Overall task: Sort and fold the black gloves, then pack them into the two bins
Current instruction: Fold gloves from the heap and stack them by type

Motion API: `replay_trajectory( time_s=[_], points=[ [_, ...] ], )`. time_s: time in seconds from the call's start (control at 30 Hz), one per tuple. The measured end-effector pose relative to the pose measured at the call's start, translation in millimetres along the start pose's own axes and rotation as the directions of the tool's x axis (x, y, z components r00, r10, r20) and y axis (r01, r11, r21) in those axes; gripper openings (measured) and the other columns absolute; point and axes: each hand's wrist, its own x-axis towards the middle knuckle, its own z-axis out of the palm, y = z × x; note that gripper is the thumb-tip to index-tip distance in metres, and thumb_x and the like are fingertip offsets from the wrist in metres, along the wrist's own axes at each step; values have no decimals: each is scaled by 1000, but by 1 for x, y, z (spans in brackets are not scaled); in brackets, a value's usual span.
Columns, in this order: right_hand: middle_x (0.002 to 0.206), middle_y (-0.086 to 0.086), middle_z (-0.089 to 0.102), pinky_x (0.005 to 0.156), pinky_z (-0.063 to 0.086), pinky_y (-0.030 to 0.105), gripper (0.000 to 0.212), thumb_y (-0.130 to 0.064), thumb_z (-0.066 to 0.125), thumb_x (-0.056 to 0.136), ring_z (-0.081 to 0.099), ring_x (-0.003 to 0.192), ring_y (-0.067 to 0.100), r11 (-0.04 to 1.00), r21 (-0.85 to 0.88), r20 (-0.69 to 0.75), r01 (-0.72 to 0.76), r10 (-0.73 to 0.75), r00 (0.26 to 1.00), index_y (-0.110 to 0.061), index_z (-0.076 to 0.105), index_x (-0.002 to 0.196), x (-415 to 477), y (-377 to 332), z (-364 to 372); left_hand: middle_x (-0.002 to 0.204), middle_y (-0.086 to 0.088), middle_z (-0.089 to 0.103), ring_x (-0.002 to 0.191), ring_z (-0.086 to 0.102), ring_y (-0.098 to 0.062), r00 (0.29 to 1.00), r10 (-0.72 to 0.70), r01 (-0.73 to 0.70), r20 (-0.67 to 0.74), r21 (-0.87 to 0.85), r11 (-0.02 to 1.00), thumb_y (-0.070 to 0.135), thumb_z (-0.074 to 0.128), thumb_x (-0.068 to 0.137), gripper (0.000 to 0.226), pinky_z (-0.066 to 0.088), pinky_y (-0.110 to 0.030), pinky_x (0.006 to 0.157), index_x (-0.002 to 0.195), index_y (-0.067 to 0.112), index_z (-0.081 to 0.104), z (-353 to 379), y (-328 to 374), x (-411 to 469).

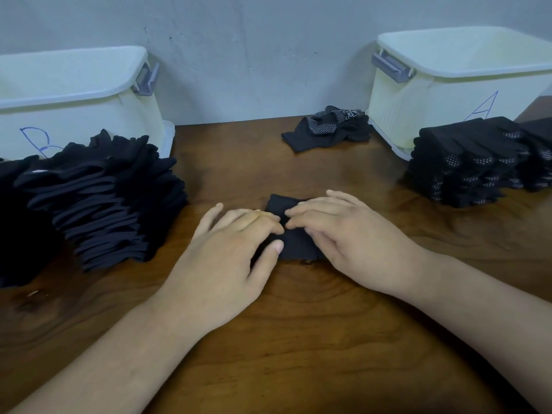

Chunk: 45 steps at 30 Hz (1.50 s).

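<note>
Hands [230,249] [355,240] on glove [298,249], lengthwise front-to-back

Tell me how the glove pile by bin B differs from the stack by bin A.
The B pile shows plain black fabric; the A stack shows white grip dots. The B pile is wider and slumps; the A stack sits squarer. Both are black gloves on the table.

Dim, bluish, soft light; mildly blurred overall, with wide-angle bending at the edges.
</note>
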Motion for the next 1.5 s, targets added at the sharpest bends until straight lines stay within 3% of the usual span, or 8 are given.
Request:
replay_trajectory(
  time_s=[0.27,0.5,0.6,0.7,0.83,1.03,1.27,1.5],
  points=[
    [156,-20,54,129,12,28,57,-71,39,102,38,150,-2,1000,0,84,-9,9,996,-39,61,145,-4,-8,-9,127,7,75,132,60,-15,975,219,-204,-39,238,950,46,44,106,42,37,-49,122,120,26,78,-4,-10,7],
    [101,-14,75,105,51,34,21,-42,58,110,70,95,9,954,291,-86,-66,95,992,-34,73,121,-5,-12,-11,105,-1,78,100,75,-19,954,165,-148,-249,86,985,43,43,107,42,47,-33,106,116,18,75,-5,6,5],
    [97,-8,78,76,58,28,13,-29,70,104,73,90,15,776,618,-60,-125,205,977,-27,79,112,-8,-17,-21,103,14,73,96,71,-4,954,-38,-47,-298,-272,961,47,51,109,29,56,-11,79,120,27,69,-9,10,-2],
    [100,0,80,76,59,24,14,-18,73,99,76,92,13,517,838,37,-174,264,964,-13,80,110,-5,-19,-24,97,19,73,97,71,-1,923,-241,27,-300,-572,820,39,64,102,17,57,-16,74,112,28,71,-12,14,-2],
    [118,13,78,88,66,46,30,-19,73,95,75,110,35,254,926,207,-278,272,940,-10,75,123,-2,-16,-19,89,8,78,87,76,-10,905,-390,131,-171,-760,637,38,68,100,14,59,-23,68,108,27,67,-16,13,2],
    [114,17,78,89,63,60,24,-13,72,97,75,108,41,234,935,164,-267,384,909,-5,74,120,-1,-9,-14,105,0,81,100,78,-20,935,-346,216,70,-889,404,31,75,93,38,64,-40,86,126,23,58,-13,8,4],
    [125,13,73,88,65,52,61,-7,71,98,72,117,36,206,967,86,-151,294,952,-39,54,147,0,-7,-9,110,6,80,104,77,-11,912,-405,128,-69,-889,440,22,70,100,43,64,-31,86,137,34,52,-5,7,6],
    [126,7,75,89,65,41,26,1,64,102,73,118,27,281,944,38,-171,424,905,-11,74,123,2,-3,-6,131,12,71,121,70,-11,969,-248,96,-14,-901,423,36,53,108,34,62,-35,93,141,45,58,-7,7,3]
  ],
)
